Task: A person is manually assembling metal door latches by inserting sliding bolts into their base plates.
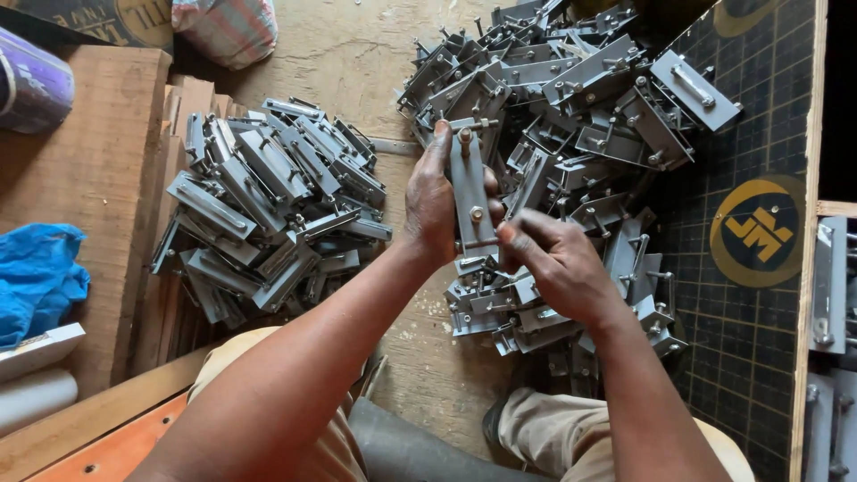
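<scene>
Above the person's knees, the left hand (pixel 431 201) wraps its fingers around a grey metal bracket (pixel 471 187) held upright, while the right hand (pixel 558 263) pinches at the bracket's lower bolt with thumb and fingertips. Beyond the hands, a large heap of brackets (pixel 571 116) reaches the plywood floor's (pixel 357 54) far edge, and a smaller pile (pixel 268 205) lies left beside wooden planks (pixel 98 170).

Two heaps of grey metal brackets are lying on the floor (pixel 357 54), a left heap (pixel 268 210) and a right heap (pixel 571 134), each too dense to count. One bracket (pixel 470 183) is sitting between two hands. One blue cloth (pixel 36 277) is lying at the left edge.
</scene>
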